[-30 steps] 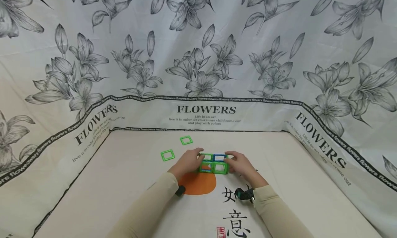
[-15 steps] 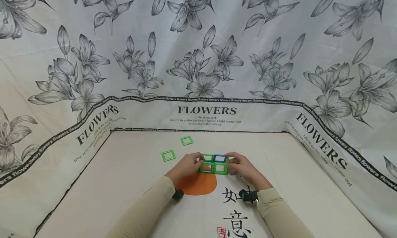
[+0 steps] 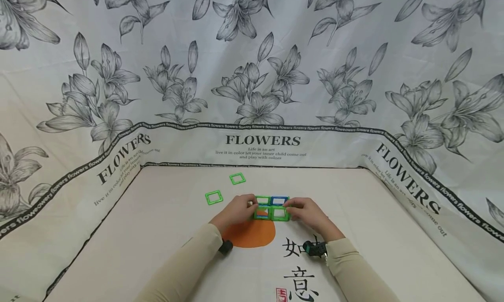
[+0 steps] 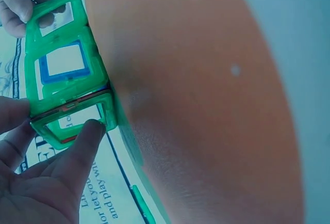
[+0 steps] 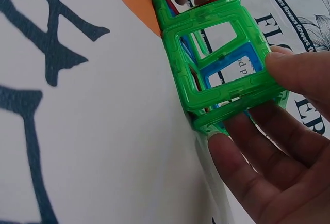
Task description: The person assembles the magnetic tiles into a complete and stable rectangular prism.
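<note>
A box-like block of joined magnetic tiles (image 3: 271, 213), mostly green with some blue and red frames, sits mid-table beyond an orange printed disc. My left hand (image 3: 237, 210) grips its left end; in the left wrist view, a digit of the left hand (image 4: 56, 180) presses on the green end tile (image 4: 111, 111). At the opposite end, my right hand (image 3: 309, 213) holds the block. Seen from the right wrist, the right hand's thumb (image 5: 296, 72) lies on the upper edge, with its other fingers against the end tile. The block's far side is partly hidden.
Two loose green square tiles lie to the left, one nearer (image 3: 214, 197) and one farther back (image 3: 237, 178). The pale tablecloth (image 3: 177, 232) carries an orange disc (image 3: 252, 236) and black characters (image 3: 300, 284). A flower-printed curtain (image 3: 261, 146) encloses the back and sides.
My right hand's fingers have come down from the block's far right corner to its right end. The left hand has shifted slightly nearer along the left end. The block stays about where it was.
</note>
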{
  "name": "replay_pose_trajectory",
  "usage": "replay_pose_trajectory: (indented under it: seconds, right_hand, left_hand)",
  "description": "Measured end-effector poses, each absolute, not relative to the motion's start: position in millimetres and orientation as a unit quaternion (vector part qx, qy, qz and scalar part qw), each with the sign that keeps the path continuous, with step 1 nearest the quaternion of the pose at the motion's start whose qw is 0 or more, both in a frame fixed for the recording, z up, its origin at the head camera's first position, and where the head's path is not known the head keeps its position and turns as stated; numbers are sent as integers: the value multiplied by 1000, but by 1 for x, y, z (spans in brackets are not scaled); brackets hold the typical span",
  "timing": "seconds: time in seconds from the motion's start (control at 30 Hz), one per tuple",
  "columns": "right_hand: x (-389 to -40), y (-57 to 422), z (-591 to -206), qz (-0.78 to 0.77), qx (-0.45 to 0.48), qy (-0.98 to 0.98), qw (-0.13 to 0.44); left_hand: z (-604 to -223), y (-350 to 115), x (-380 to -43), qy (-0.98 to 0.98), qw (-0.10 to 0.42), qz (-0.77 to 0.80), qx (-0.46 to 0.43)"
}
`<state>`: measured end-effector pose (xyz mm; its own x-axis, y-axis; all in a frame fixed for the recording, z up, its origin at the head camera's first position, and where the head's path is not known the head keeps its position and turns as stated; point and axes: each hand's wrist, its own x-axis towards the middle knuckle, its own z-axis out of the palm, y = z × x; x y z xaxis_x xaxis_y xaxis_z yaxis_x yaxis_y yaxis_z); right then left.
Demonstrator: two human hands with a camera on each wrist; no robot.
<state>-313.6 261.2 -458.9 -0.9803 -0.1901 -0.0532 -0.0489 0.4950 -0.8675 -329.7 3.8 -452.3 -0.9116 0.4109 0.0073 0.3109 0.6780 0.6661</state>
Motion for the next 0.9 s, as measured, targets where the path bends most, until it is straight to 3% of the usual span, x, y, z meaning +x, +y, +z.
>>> replay_pose_trajectory:
  seconds: [0.9]
  right_hand:
    - [-312, 263, -462, -534, -80, 839, 73]
  left_hand:
    - [-454, -7, -337, 912, 80, 355, 186]
